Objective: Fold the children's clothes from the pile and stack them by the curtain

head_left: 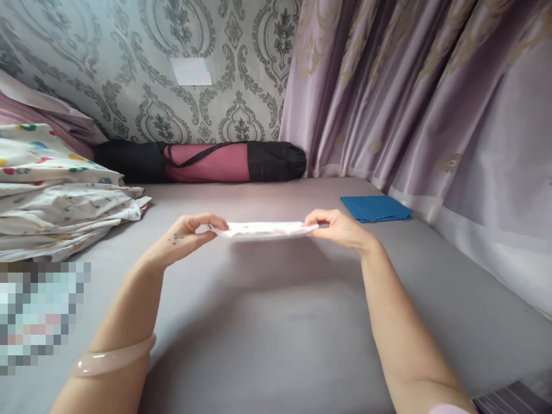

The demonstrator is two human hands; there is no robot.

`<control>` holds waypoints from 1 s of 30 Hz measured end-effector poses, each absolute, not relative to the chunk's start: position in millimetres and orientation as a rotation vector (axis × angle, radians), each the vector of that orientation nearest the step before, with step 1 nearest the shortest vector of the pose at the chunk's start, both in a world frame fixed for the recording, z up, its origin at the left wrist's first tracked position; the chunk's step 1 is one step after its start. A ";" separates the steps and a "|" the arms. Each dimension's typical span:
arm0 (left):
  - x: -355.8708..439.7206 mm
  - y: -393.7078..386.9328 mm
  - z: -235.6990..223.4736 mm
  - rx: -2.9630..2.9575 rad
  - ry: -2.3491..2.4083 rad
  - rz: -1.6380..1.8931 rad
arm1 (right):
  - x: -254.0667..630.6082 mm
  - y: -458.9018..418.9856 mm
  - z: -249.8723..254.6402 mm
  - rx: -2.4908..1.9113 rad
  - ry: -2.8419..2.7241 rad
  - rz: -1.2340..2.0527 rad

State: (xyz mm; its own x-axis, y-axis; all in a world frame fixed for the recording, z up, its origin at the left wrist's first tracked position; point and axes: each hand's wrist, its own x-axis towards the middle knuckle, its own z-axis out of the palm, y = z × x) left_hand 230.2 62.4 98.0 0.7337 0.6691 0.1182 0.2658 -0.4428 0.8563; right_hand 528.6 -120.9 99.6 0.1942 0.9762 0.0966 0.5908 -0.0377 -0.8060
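Observation:
A white piece of folded cloth (pixel 267 229) is stretched between my two hands above the grey sheet. It appears nearly edge-on, so its full shape is hidden. My left hand (pixel 190 233) pinches its left end between thumb and fingers. At the opposite end, my right hand (pixel 338 226) grips the cloth's corner the same way. Below it, a soft shadow falls on the grey bed surface (pixel 302 345). Beyond my right hand lies a flat, folded blue cloth (pixel 376 208), apart from it. A pale bangle (pixel 114 357) circles my left forearm.
A pink and black rolled bag with a strap (pixel 207 162) lies along the patterned wall (pixel 237 69). Rumpled printed bedding (pixel 56 190) is heaped at left. Purple curtains (pixel 366 86) hang at right. A pixelated patch covers the lower left; a dark striped item (pixel 513 398) shows lower right.

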 end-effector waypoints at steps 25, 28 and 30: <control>285.6 28.5 -5.6 2.854 0.791 0.103 | 454.1 -85.6 3.9 -2.244 -1.901 0.248; 281.0 30.7 -4.4 2.838 0.827 0.107 | 457.3 -86.0 1.2 -2.261 -1.913 0.232; 278.6 32.7 -2.1 2.793 0.796 0.132 | 458.0 -85.5 3.4 -2.269 -1.919 0.251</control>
State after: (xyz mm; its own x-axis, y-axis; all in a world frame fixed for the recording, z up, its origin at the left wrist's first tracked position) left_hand 278.6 32.7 -2.1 0.8481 0.5294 0.0220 0.5083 -0.8247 0.2480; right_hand 458.0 -85.5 3.4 0.1633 0.9862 -0.0252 0.9596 -0.1647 -0.2280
